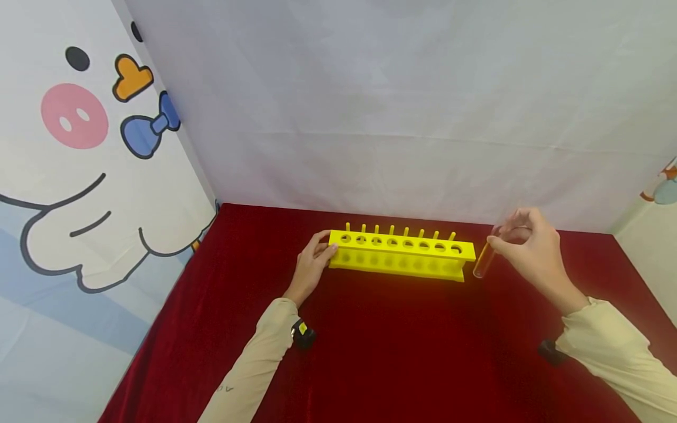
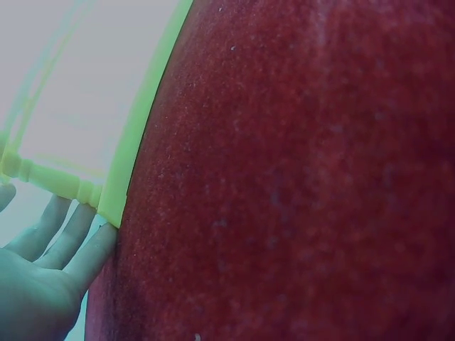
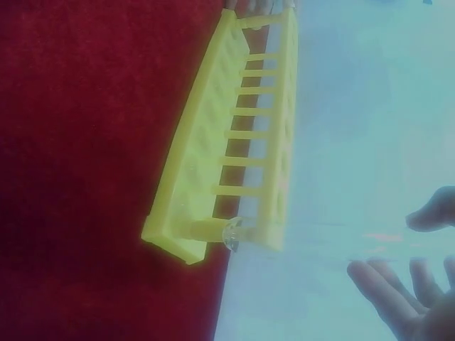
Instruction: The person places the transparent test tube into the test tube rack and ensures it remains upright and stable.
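Observation:
A yellow test tube rack (image 1: 396,264) stands on the red cloth, with a row of round holes along its top and upright pegs behind them. At its left end my left hand (image 1: 312,264) holds the rack, thumb at the front and fingers round the end; the left wrist view shows the fingertips against its end post. Just off the rack's right end, my right hand (image 1: 531,249) pinches a clear glass test tube (image 1: 480,270) between thumb and fingers. The tube slants, its rounded bottom pointing down toward the left. In the right wrist view its tip overlaps the rack's end.
Dark red cloth (image 1: 402,346) covers the table. A pale curtain (image 1: 396,117) hangs along the back edge, and a cartoon-printed sheet (image 1: 79,176) stands at the left. Another pale panel (image 1: 647,258) borders the right side.

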### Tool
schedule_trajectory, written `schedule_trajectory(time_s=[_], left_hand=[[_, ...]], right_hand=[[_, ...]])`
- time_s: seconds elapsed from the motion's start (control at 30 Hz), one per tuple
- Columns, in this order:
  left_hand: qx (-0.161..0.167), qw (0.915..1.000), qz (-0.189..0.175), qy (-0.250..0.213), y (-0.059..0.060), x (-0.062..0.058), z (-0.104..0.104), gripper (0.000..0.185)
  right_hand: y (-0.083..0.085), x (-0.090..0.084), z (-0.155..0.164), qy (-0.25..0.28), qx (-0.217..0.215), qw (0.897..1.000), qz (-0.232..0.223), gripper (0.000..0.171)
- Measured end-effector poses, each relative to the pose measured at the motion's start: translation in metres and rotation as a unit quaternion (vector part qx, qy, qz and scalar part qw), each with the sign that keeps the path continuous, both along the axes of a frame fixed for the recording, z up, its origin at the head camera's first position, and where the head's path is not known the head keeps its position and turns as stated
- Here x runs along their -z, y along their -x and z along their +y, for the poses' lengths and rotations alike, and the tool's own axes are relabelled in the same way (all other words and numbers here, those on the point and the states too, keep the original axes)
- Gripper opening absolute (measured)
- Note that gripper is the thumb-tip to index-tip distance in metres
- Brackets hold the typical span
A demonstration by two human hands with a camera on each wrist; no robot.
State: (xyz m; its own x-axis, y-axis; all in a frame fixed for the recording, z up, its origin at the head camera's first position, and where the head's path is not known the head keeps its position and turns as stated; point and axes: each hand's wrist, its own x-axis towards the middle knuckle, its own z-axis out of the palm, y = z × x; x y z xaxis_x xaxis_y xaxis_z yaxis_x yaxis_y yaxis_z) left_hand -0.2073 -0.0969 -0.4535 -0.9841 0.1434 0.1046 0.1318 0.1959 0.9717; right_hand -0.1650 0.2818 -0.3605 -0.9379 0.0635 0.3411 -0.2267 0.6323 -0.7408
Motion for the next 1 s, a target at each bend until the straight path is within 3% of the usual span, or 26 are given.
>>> schedule_trajectory(time_s=[1.0], left_hand=[[0.004,0.9999,-0.01,0.001,0.0,0.001,0.0,0.045]], right_hand=[[0.009,-0.013,-0.005,0.006,-0.018,1.0,0.021,0.037]])
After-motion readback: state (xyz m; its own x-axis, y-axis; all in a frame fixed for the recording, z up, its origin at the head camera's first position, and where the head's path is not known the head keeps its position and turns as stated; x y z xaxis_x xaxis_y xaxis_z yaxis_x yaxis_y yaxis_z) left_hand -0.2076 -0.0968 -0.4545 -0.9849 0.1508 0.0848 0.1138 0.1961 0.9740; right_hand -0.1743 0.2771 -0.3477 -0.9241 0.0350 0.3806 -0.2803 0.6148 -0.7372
